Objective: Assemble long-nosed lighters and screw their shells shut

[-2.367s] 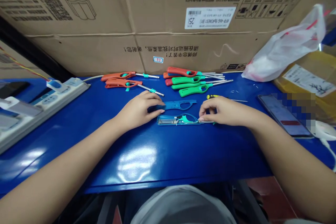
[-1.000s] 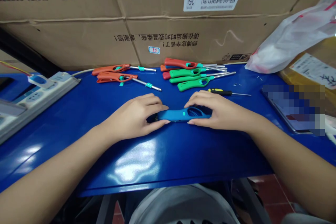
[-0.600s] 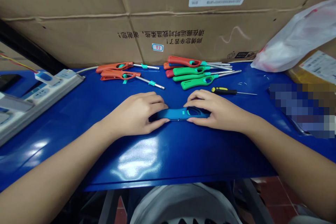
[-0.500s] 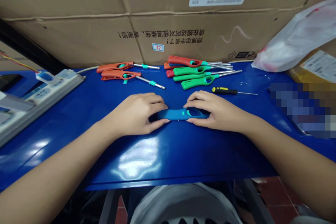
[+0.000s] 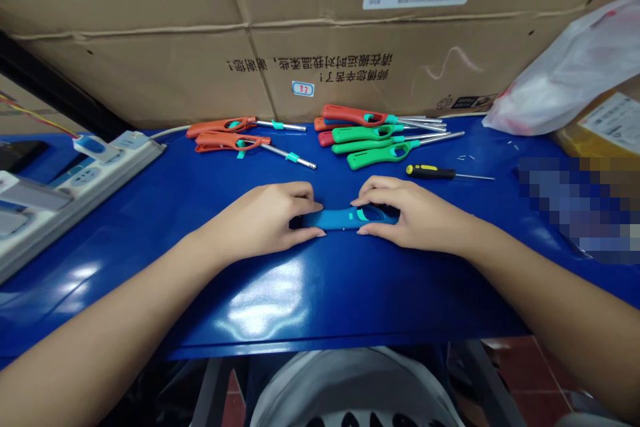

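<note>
Presently, the blue lighter (image 5: pixel 334 218) is on the blue table (image 5: pixel 375 293), lying sideways between the two hands, a little before the rows of other lighters. The left hand (image 5: pixel 265 219) grasps its closed end: the thumb is at the near edge and the fingers are bent over the far edge. The right hand (image 5: pixel 423 217) pinches it beside the trigger opening in the same manner — thumb near, fingertips far. The front end goes under the right palm, so I cannot tell how the metal tube is placed there. A small turquoise part is seen inside the opening.

Behind the left hand lie two orange lighters (image 5: pixel 233 141) with metal tubes. Farther to the right, green lighters (image 5: pixel 377 156) and red-orange lighters (image 5: pixel 350 113) are put close together, partly overlapping — their tubes point rightward. A black and yellow screwdriver (image 5: pixel 431 172) lies behind the right hand. At the left side is a white power strip (image 5: pixel 103 173), and a cardboard box (image 5: pixel 190 73) stands behind the table.
</note>
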`<state>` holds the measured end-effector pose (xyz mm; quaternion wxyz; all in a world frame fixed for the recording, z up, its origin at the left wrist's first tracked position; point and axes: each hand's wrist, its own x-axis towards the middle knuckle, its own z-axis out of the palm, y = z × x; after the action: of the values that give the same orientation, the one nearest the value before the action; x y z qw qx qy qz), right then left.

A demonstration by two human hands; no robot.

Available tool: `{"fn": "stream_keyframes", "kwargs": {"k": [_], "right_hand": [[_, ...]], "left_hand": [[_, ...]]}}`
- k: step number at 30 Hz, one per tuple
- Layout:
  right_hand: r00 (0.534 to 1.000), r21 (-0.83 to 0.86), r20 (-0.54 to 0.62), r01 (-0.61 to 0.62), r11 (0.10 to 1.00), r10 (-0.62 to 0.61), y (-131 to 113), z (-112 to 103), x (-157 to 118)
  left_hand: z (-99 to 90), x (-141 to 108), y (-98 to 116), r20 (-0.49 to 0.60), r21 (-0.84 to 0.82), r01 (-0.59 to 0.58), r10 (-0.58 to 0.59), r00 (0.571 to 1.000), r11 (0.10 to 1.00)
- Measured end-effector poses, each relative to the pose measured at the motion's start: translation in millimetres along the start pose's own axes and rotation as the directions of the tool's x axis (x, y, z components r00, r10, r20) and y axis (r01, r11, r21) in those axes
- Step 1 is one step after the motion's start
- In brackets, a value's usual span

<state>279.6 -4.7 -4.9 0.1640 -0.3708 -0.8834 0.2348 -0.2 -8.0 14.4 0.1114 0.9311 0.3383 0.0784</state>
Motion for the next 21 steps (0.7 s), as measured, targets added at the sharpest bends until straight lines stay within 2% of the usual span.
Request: {"fn": "stream_keyframes", "kwargs": {"k": [4,7,10,14,21], "right_hand": [[0.999,-0.082,0.020,0.030,0.996,-0.028,-0.9,-0.2,-1.1],[0.994,-0.196,0.029,0.105,0.975,-0.102,0.9,-0.8,-2.4],[0.982,-0.298,0.030,0.187,0.936,-0.186,1.4,-2.4,-3.2],[0.967,-0.348,0.039,0.249,0.904,-0.252,-1.1,-4.7,-4.7],[0.983,-0.363,0.004,0.170,0.916,-0.181,-5.1,-1.8,-6.8]], "left_hand": [[1.2,0.7,5.0,-0.003,0.125,-0.013,0.013,1.000,0.992],[3.2,2.3,9.9,-0.009,0.250,-0.049,0.052,0.999,0.967],[5.2,3.9,12.8,-0.008,0.305,-0.060,0.065,0.998,0.951],[8.4,4.7,12.8,-0.026,0.260,-0.074,0.083,0.996,0.963],[19.9,5.9,13.3,-0.065,0.107,-0.100,0.107,0.992,0.989]]}}
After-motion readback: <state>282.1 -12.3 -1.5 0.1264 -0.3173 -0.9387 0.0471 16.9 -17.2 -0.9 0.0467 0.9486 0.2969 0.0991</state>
